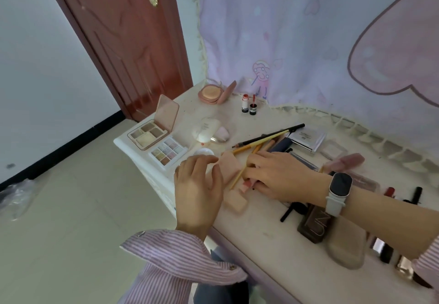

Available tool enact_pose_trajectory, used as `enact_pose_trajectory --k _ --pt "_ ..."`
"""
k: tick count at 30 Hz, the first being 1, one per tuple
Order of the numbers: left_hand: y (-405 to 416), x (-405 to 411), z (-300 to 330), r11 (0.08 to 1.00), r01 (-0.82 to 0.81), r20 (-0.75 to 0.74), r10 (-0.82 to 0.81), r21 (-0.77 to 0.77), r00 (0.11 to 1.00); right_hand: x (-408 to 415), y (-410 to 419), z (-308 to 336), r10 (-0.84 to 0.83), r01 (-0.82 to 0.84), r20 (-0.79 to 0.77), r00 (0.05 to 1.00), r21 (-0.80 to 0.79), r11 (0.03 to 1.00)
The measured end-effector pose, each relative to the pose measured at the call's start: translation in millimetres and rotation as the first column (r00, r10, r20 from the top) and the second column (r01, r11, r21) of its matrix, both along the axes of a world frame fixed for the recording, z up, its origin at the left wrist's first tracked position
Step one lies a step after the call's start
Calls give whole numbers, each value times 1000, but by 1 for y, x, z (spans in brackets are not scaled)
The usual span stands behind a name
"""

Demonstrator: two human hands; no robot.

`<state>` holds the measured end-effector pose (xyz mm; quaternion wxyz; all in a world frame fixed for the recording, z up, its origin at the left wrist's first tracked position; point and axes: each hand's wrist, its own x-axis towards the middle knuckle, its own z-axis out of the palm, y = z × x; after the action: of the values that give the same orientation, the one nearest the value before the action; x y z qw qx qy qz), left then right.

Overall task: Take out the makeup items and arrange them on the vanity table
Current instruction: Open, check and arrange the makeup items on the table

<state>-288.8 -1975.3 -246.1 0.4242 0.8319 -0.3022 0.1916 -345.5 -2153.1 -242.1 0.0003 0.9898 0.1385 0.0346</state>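
Makeup lies spread over the cream vanity table (266,227). My left hand (198,185) rests at the table's front edge, fingertips touching a pink sponge (229,164). My right hand (278,175), with a smartwatch on its wrist, lies fingers-down on a small pink and red item (248,183) beside a yellow pencil (240,176). A second pink sponge (235,201) lies just below. Behind my hands are a bundle of pencils and brushes (268,137), two open eyeshadow palettes (149,132) (167,153) and a white tube (206,129).
An open blush compact (211,93) and two small lip tints (249,105) stand at the back. A brown foundation bottle (314,224), a beige pouch (346,246) and lipsticks (389,192) lie under my right forearm. A red door (123,42) and tiled floor are to the left.
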Motion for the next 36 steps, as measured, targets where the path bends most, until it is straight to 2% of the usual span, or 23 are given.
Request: enact_pose_trajectory --k 3,5,6,7,9,11,13,15,18,20,23,26,28,30,33,34,35,36 --pt "1 -3 0 1000 7 -41 -8 -16 999 -6 1 8 -23 -4 128 992 201 980" --pt "3 -3 2 1000 30 -91 -30 -6 995 -7 2 17 -151 64 188 970 403 913" --pt "4 -3 3 998 62 -119 -62 -3 991 -6 3 22 -231 104 173 957 541 834" --pt "4 -3 6 994 109 -156 -109 -9 982 -4 3 29 -305 141 118 945 695 705" --pt "2 -5 11 974 224 -257 -228 -45 939 -4 5 41 -380 212 -55 923 898 386" --pt "-1 -6 16 947 306 -308 -322 -102 895 -9 9 48 -370 253 -167 914 947 197" --pt "-2 -7 20 932 340 -254 -362 -128 897 -16 16 50 -351 269 -222 910 959 90" --pt "-1 -5 23 928 356 -142 -369 -107 919 -22 24 52 -366 273 -235 901 960 56" --pt "0 -2 26 945 328 24 -328 4 944 -24 32 54 -442 291 -253 861 957 19" --pt "0 1 29 957 285 71 -288 58 955 -23 38 55 -493 278 -209 845 958 69" --pt "1 12 34 946 319 -2 -320 59 948 -20 45 62 -519 241 -80 851 938 249" --pt "3 26 36 932 350 -9 -351 95 936 -18 42 67 -454 224 -53 889 916 332" --pt "3 33 37 920 380 -17 -380 94 925 -17 40 66 -414 224 -18 910 862 454" --pt "3 36 37 894 445 -122 -436 51 891 -17 37 64 -381 205 44 924 782 589" --pt "4 40 40 866 500 -265 -485 -14 833 -13 31 62 -356 189 120 927 670 718" --pt "5 43 42 872 489 -253 -475 -8 843 -11 30 65 -361 201 111 926 664 720" --pt "5 47 43 882 471 -214 -457 15 863 -8 30 68 -379 228 64 923 703 674" --pt "5 50 45 894 445 -160 -432 54 888 -4 32 74 -393 274 -29 919 764 585"
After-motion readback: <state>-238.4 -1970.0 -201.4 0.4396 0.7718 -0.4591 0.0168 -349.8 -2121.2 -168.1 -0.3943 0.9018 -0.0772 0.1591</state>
